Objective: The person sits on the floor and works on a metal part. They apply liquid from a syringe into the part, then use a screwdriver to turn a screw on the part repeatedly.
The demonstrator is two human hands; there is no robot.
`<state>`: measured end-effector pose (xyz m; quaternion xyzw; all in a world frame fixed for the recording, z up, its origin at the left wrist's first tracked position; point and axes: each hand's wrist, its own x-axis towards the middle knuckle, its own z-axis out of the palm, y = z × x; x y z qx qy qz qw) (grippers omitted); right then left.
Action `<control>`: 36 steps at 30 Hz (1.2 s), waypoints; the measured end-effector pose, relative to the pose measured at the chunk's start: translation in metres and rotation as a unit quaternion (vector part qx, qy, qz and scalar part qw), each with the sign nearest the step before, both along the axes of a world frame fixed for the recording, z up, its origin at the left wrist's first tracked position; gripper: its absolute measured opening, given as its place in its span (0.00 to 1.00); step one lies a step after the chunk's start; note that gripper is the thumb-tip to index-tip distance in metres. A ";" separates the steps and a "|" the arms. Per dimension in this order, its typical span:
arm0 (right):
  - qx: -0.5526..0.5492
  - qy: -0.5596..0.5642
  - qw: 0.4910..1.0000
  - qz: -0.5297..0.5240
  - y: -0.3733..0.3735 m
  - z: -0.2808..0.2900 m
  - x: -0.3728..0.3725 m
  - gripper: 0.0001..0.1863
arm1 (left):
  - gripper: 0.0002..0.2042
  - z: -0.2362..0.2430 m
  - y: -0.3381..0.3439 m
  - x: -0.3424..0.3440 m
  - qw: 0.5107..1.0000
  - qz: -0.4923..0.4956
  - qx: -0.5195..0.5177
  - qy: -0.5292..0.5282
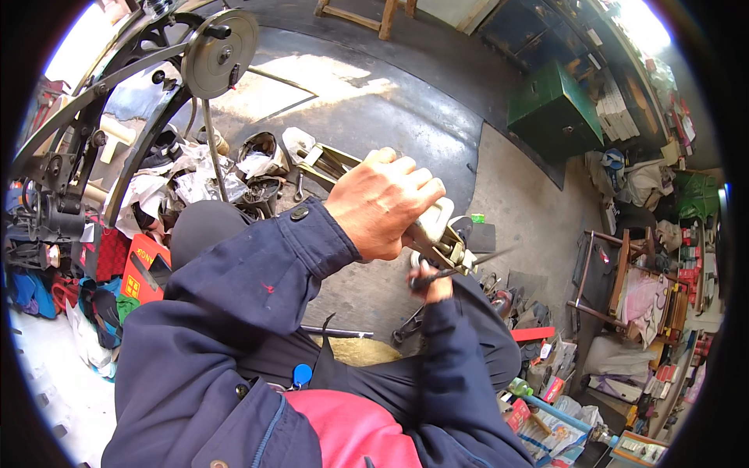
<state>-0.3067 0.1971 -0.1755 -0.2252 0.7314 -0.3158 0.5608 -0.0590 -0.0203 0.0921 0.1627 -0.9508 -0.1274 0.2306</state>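
Note:
My left hand (386, 204) reaches across in front of me, its fingers closed over a pale, rounded piece with metal fittings (446, 242). I cannot make out what kind of thing that piece is. Lower down and just to the right, my right hand (429, 285) is closed around a thin, dark, pointed tool (445, 273). The tool is blurred and points to the right, close against the lower end of the fittings. Most of the left fingers' undersides are hidden. Beyond my left wrist lies an open metal tray (331, 162) of long tools, with a wrench (299, 187) beside it.
A black hand-cranked machine with a round wheel (222, 53) stands at the far left. Bags and scraps (204, 183) lie below it. At the right are a green metal box (555, 109), a wooden folding chair (620, 277) and crowded shelves. A red strip (533, 334) lies by my right knee.

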 end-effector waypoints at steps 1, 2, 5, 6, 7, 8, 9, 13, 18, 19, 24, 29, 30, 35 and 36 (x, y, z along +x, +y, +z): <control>-0.048 -0.131 0.987 -0.074 0.032 0.013 0.023 0.30 | 0.21 0.001 0.000 0.000 1.000 -0.003 0.005 -0.001; -0.035 -0.204 0.966 -0.158 0.062 0.036 0.047 0.31 | 0.21 0.001 0.000 0.000 1.000 -0.003 0.008 0.006; -0.151 -0.266 0.910 -0.279 0.110 0.131 0.100 0.32 | 0.22 0.002 0.000 0.001 1.000 0.004 0.008 0.025; -0.195 -0.235 0.896 -0.322 0.116 0.165 0.113 0.30 | 0.22 0.002 0.001 0.000 1.000 0.008 0.012 0.025; -0.262 -0.139 0.912 -0.283 0.115 0.195 0.120 0.28 | 0.22 0.001 0.001 -0.001 1.000 0.009 0.015 0.024; -0.324 -0.050 0.911 -0.251 0.111 0.220 0.126 0.29 | 0.22 0.001 0.002 -0.002 1.000 0.010 0.021 0.018; -0.389 -0.007 0.892 -0.231 0.101 0.238 0.127 0.29 | 0.21 0.000 0.002 -0.002 1.000 0.013 0.005 0.023; -0.462 0.242 0.840 -0.149 0.036 0.273 0.072 0.23 | 0.21 -0.002 0.004 -0.001 1.000 0.011 -0.001 0.012; -0.278 0.393 0.870 -0.101 -0.090 0.221 -0.075 0.21 | 0.20 -0.005 0.009 -0.002 0.999 0.002 -0.032 0.035; -0.269 0.350 0.889 -0.123 -0.107 0.189 -0.091 0.22 | 0.20 -0.005 0.008 -0.002 0.999 0.008 -0.034 0.035; -0.210 0.081 0.974 0.021 -0.090 0.048 -0.092 0.29 | 0.20 -0.008 0.005 0.000 0.998 0.011 -0.015 0.053; -0.087 -0.173 0.977 -0.088 0.040 0.046 0.014 0.36 | 0.22 -0.006 0.003 0.002 0.998 -0.005 -0.005 0.058; -0.030 -0.171 0.969 -0.178 0.064 0.065 0.042 0.37 | 0.22 -0.005 0.002 0.002 0.998 -0.007 -0.005 0.057; -0.268 -0.146 0.897 -0.321 0.112 0.210 0.117 0.29 | 0.23 -0.003 0.000 0.001 0.999 0.013 -0.015 0.029; -0.409 -0.096 0.866 -0.271 0.105 0.230 0.124 0.28 | 0.23 -0.002 0.000 0.000 0.999 0.017 -0.019 0.029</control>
